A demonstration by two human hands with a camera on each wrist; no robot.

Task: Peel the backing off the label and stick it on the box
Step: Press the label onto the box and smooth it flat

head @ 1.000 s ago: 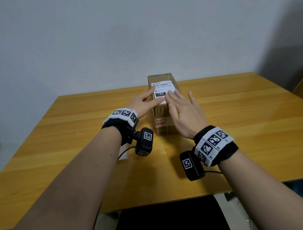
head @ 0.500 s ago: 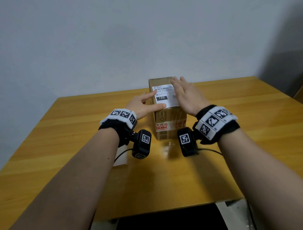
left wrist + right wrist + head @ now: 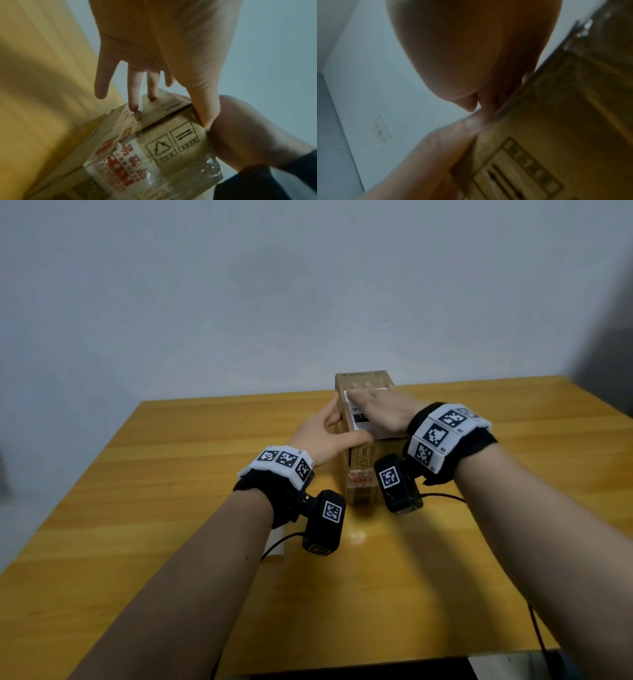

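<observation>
Label (image 3: pixel 363 419) already lies on the top face of the box (image 3: pixel 359 470), which stands on the counter (image 3: pixel 171 525) near its far edge, so the peeling looks done and the step in hand is, I judge, pressing the sticker flat

Going from the left: a strip of white paper (image 3: pixel 276 546), possibly the peeled backing, lies on the counter partly hidden under the left forearm. The left hand (image 3: pixel 320 436) steadies the box, fingers straight against its left side and thumb laid along the near edge of the label; it grips nothing. The right hand (image 3: pixel 382 409) lies flat on the label with fingers extended toward the far left corner, palm down, also holding nothing. The right wrist view is too blurred to add more than the palm resting on the top edge

The next move probably calls for a firm sweep outward to the label's edges and corners while the left hand keeps the tall, narrow box from tipping or sliding. Bare counter lies on both sides of the box; the wall (image 3: pixel 308 285) close behind leaves little room that way
</observation>
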